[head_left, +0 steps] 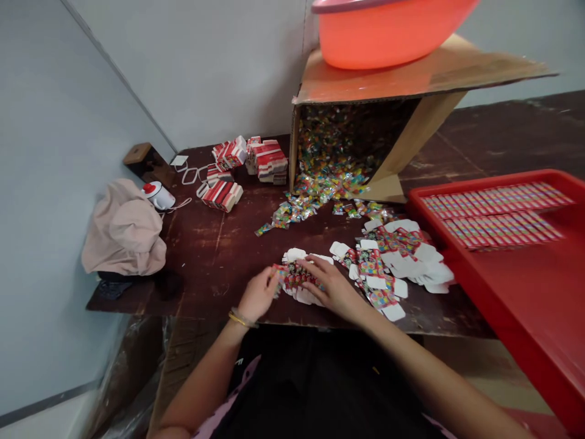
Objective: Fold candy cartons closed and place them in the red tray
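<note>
My left hand (258, 296) is closed near the table's front edge, pinching a small red printed carton (280, 269); blur and the fingers hide part of it. Directly to its right lies a row of printed cartons (299, 277) with white flaps. Over the right end of that row, my right hand (333, 288) spreads its fingers and touches the cartons. More flat cartons (370, 262) lie in a loose heap farther right. Beyond the hands, small clear packets of colourful candy (292, 210) spill across the table.
A cardboard box (296, 146) on its side holds many candy packets, with an orange basin (384, 36) on top. On the right stands a red tray (516, 292) with rows of cartons (498, 213). Bundled cartons (267, 160), a white cup (162, 198) and beige cloth (128, 228) are left.
</note>
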{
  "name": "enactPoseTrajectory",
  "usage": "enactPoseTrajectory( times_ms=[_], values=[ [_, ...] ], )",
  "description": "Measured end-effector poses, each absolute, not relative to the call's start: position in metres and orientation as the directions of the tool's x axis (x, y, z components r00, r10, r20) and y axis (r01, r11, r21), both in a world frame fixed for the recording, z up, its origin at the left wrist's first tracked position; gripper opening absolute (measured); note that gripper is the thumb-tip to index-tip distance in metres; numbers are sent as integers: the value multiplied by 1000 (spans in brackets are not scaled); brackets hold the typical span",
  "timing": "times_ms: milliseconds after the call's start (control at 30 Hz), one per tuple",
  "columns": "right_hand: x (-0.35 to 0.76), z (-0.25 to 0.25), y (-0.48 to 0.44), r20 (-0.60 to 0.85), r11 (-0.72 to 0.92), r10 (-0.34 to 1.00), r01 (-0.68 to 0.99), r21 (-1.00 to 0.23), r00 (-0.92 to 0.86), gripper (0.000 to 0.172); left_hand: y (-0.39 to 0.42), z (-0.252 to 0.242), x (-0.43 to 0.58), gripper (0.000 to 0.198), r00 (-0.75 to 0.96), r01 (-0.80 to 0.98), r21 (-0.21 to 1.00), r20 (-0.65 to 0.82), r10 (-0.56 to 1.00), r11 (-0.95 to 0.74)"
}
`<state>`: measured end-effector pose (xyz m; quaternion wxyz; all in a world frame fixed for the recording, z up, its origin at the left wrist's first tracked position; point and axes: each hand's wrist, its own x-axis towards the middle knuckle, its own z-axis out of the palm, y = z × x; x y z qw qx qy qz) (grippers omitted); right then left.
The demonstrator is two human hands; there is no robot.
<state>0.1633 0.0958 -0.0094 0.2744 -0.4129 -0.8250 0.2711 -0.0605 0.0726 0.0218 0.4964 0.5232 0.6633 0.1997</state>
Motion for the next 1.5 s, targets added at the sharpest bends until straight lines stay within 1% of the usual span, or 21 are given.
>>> enactPoseTrajectory(
  times_ms=[67, 100, 167, 267, 367, 433, 500, 567, 600, 633, 667, 733, 833, 933, 1000, 1100, 1200, 1267, 1400, 1433, 1500],
  values=[
    [178, -24, 93, 210, 456, 880, 635, -624, -426, 50, 91, 15, -78, 35, -214, 810, 482, -285, 934, 333],
    [185, -32, 89, 201, 450, 885, 663, -598, -420, 52, 101, 11, -88, 34, -297, 868, 336, -241, 924, 366],
    [199, -47, 77, 173, 479, 868, 695, -536, -465, 56, 120, 5, -107, 34, -381, 879, 218, -217, 899, 425],
    [212, -65, 57, 188, 518, 851, 725, -454, -491, 50, 136, 0, -124, 39, -418, 869, 191, -213, 883, 457],
    [219, -71, 47, 303, 556, 831, 686, -469, -467, 32, 134, 4, -120, 44, -422, 878, 187, -129, 897, 440],
    [220, -66, 47, 387, 567, 822, 663, -490, -417, 28, 123, 7, -105, 44, -373, 895, 281, 40, 927, 348],
    [219, -56, 50, 461, 540, 828, 677, -500, -320, 22, 106, 8, -80, 40, -255, 856, 495, 146, 956, 153],
    [214, -46, 53, 509, 512, 827, 690, -511, -237, 18, 88, 4, -49, 38, -58, 611, 790, -14, 998, 47],
    [210, -42, 53, 522, 512, 824, 685, -517, -222, 16, 80, 0, -33, 41, 76, 413, 900, -184, 980, 137],
    [205, -40, 52, 529, 524, 818, 673, -522, -226, 16, 73, -5, -18, 47, 214, 208, 926, -356, 909, 314],
    [201, -38, 51, 535, 546, 808, 654, -523, -247, 16, 69, -11, -5, 53, 326, 14, 878, -456, 828, 478],
    [194, -38, 47, 531, 614, 776, 601, -513, -340, 17, 63, -23, 13, 54, 415, -290, 708, -513, 751, 644],
    [191, -40, 47, 447, 658, 753, 534, -531, -484, 20, 60, -38, 23, 46, 340, -470, 612, -539, 771, 636],
    [194, -35, 59, 349, 575, 817, 596, -561, -460, 36, 55, -44, 22, 45, 315, -410, 660, -545, 777, 629],
    [194, -30, 69, 314, 526, 850, 646, -553, -423, 44, 52, -46, 21, 45, 285, -293, 762, -507, 814, 577],
    [193, -23, 84, 293, 496, 867, 630, -597, -404, 29, 51, -47, 21, 44, 207, -81, 893, -420, 884, 443],
    [199, -20, 98, 279, 438, 893, 547, -713, -352, 9, 55, -41, 20, 45, 151, -14, 918, -389, 909, 395],
    [210, -16, 107, 274, 398, 914, 522, -755, -301, 11, 58, -30, 14, 51, 163, 67, 934, -358, 919, 352],
    [227, 9, 113, 253, 396, 914, 556, -731, -318, 12, 63, 10, -2, 60, 170, 480, 874, -182, 968, 80],
    [226, 19, 111, 235, 414, 899, 547, -727, -368, 11, 65, 18, -4, 63, 178, 529, 848, -133, 975, 19],
    [217, 40, 103, 195, 446, 854, 487, -750, -482, 10, 68, 29, -3, 69, 299, 466, 884, -117, 947, -38]
  ],
)
